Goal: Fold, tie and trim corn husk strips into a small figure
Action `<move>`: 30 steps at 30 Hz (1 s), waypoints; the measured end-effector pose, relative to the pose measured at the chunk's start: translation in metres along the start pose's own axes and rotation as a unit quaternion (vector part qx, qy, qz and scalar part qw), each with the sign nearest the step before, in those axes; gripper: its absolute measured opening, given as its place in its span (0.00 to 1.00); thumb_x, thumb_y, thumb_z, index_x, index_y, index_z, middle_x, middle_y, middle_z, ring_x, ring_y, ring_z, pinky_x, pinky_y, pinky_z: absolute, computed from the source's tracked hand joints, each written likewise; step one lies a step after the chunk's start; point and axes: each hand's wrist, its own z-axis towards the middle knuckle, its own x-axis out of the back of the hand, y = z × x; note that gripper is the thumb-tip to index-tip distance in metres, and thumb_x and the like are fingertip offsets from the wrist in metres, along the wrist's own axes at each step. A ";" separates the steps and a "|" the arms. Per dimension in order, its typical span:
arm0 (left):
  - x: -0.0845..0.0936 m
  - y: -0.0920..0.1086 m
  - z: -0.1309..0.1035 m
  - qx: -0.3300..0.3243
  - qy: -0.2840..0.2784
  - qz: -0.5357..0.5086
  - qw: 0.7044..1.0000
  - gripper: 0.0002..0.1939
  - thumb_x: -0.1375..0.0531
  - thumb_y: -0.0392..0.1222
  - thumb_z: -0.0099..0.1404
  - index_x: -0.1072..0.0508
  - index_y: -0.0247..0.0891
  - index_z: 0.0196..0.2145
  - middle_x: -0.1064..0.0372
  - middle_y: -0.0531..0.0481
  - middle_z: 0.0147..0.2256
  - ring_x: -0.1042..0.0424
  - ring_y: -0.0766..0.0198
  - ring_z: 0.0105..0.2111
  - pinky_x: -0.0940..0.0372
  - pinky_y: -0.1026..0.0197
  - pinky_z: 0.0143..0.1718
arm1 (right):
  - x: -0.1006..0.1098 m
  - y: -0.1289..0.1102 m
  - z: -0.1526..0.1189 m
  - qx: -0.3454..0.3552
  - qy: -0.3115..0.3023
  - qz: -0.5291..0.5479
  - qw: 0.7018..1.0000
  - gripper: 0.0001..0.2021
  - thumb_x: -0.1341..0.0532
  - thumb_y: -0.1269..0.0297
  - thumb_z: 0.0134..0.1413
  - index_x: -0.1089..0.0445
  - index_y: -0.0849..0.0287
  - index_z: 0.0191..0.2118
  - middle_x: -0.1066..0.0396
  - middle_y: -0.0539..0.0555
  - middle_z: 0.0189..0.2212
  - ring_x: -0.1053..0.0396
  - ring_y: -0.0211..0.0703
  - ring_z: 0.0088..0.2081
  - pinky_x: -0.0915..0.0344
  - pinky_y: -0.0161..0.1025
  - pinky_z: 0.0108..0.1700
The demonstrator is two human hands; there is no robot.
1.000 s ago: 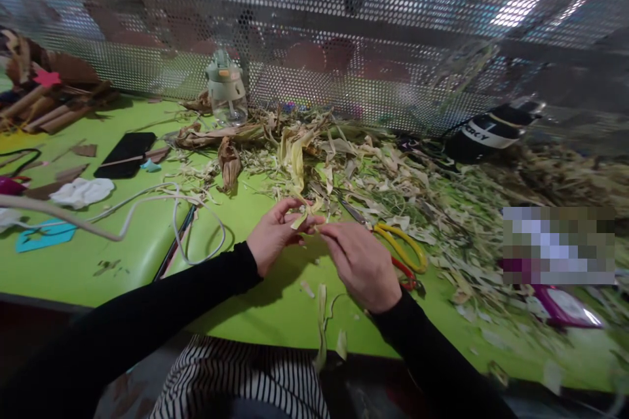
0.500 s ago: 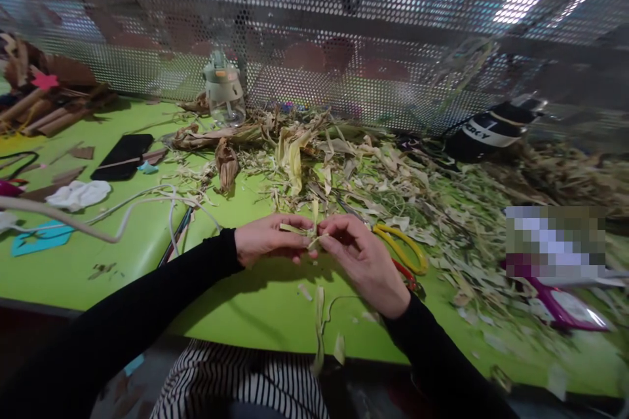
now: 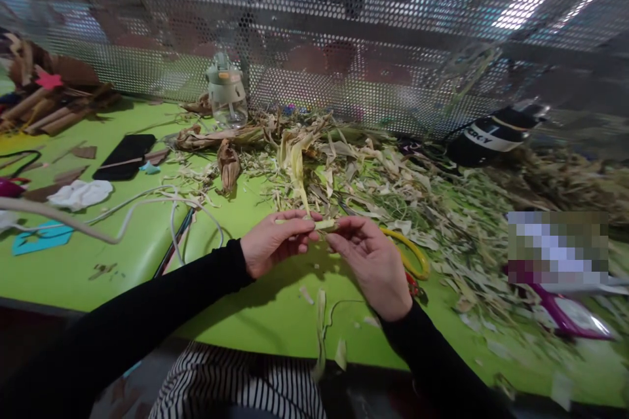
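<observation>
Just above the front part of the green table, a pale green strip of husk (image 3: 324,225) runs between my two hands. My left hand (image 3: 275,243) pinches it near the middle, between thumb and fingers, and a yellowish end sticks up above the fingertips. On the right end of the strip, the thumb and fingers of my right hand (image 3: 371,262) are closed. Beneath the hands, a loose curled strip (image 3: 320,334) lies near the table edge. A tool with a yellow handle (image 3: 417,256) is partly hidden behind my right hand.
A wide heap of dry husk scraps (image 3: 383,173) covers the table's back and right. Behind stand a clear bottle (image 3: 228,101) and a perforated metal screen (image 3: 304,33). A black bottle (image 3: 491,137) lies right; a phone (image 3: 125,156) and white cable (image 3: 122,226) lie left.
The crossed strips between my fingers have turned, so one strip now lies flat and sideways. My right hand has shifted slightly right.
</observation>
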 end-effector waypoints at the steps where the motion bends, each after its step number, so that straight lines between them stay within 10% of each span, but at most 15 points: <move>1: 0.000 -0.001 0.000 -0.002 0.003 -0.009 1.000 0.09 0.37 0.34 0.56 0.26 0.31 0.37 0.29 0.51 0.24 0.34 0.76 0.21 0.36 0.73 0.25 | 0.000 -0.001 0.000 0.012 0.007 -0.016 1.000 0.07 0.37 0.63 0.53 0.34 0.58 0.36 0.30 0.50 0.28 0.31 0.35 0.26 0.30 0.34 0.27; 10: -0.002 -0.009 0.000 -0.069 0.027 0.119 0.990 0.11 0.36 0.40 0.55 0.29 0.33 0.36 0.33 0.54 0.24 0.36 0.75 0.21 0.40 0.69 0.25 | 0.002 -0.011 0.002 0.284 0.015 -0.324 0.902 0.04 0.38 0.70 0.52 0.30 0.54 0.34 0.28 0.54 0.38 0.32 0.47 0.41 0.35 0.48 0.43; 19: 0.011 0.005 -0.001 -0.135 -0.090 0.416 0.895 0.13 0.40 0.34 0.54 0.28 0.35 0.39 0.29 0.48 0.37 0.32 0.64 0.36 0.38 0.60 0.43 | 0.000 -0.001 0.003 0.168 -0.072 -0.173 0.968 0.02 0.38 0.69 0.53 0.30 0.56 0.32 0.29 0.50 0.28 0.31 0.40 0.32 0.33 0.38 0.34; 26: 0.000 0.002 0.000 -0.075 -0.039 0.211 0.974 0.16 0.39 0.37 0.54 0.34 0.33 0.41 0.31 0.52 0.24 0.35 0.72 0.21 0.40 0.68 0.25 | -0.005 -0.002 -0.001 0.098 -0.005 -0.073 0.993 0.01 0.41 0.68 0.56 0.34 0.56 0.35 0.31 0.48 0.28 0.32 0.36 0.27 0.34 0.33 0.29; 30: -0.002 -0.008 0.003 -0.132 -0.001 0.223 0.966 0.13 0.40 0.38 0.55 0.33 0.33 0.39 0.33 0.54 0.24 0.37 0.73 0.21 0.39 0.68 0.25 | -0.006 -0.001 -0.002 0.127 0.009 -0.149 0.981 0.01 0.41 0.68 0.57 0.35 0.56 0.34 0.33 0.48 0.28 0.34 0.36 0.28 0.35 0.34 0.30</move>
